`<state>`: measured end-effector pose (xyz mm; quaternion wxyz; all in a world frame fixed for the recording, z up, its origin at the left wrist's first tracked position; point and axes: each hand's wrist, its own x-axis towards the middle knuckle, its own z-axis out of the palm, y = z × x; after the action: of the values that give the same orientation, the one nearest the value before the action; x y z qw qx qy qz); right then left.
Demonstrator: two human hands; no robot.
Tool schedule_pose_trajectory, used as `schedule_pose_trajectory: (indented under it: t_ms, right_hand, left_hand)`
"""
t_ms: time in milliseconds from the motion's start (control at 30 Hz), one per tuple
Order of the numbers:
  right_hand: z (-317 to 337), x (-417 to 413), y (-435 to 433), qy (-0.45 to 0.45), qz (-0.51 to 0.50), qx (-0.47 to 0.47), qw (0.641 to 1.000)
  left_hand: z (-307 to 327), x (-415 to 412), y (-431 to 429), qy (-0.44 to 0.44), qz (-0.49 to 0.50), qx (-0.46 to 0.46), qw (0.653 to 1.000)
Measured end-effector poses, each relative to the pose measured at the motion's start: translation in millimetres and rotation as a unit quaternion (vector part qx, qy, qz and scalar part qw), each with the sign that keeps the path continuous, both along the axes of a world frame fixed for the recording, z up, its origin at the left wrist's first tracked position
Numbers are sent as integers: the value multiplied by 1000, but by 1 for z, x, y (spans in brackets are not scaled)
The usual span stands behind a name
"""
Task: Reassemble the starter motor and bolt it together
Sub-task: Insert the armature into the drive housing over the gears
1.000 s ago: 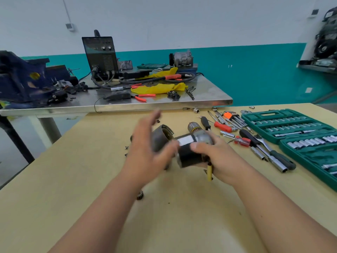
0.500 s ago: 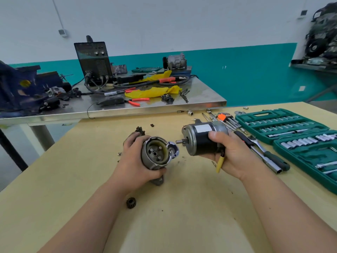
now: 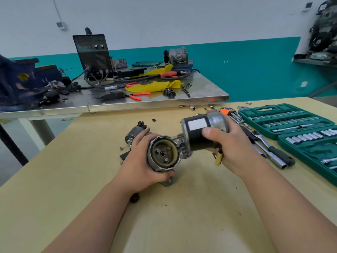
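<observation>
Pale yellow workbench across the lower frame, green socket case at right. At centre, left hand with fingers clamped round round silver gear housing, open face toward the camera. Just right and slightly higher, right hand gripping black cylindrical motor body, long axis slanting down-left, shaft end near the housing's right edge, not yet lined up with the bore.

Left hand: grips the gear housing, open end facing the camera (ring gear teeth visible inside).
Right hand: wraps the black motor body, shaft end toward the housing.
Table: socket set at right; ratchet beside it.
</observation>
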<state>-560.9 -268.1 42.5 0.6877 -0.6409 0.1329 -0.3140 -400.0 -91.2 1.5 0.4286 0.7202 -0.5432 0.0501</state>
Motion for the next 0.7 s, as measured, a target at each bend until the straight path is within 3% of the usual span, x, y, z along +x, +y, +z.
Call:
schedule_pose_trajectory:
  t_ms: [67,167,300,367,533,633,700]
  right_hand:
    - [-6,3,-12,-10,-27,62,998]
    - [-13,0,-29,23,-40,131,990]
    - [-19,-2,-41,60,-49,162,984]
    - [-22,0,-38,31,-33,240,970]
    - [-32,11,-21,-59,-22,401,914]
    - [-33,14,-16,-44,-31,407,912]
    - [-31,11,-17,0,-33,365,930]
  left_hand:
    - [1,-2,1,35,16,-36,999]
    - [7,0,2,155,42,-126,979]
    - [25,15,9,268,62,-202,940]
    - [33,22,15,283,81,-224,929]
    - [35,32,24,276,83,-175,941]
    - [24,23,18,249,56,-111,960]
    - [15,14,10,252,44,-95,962]
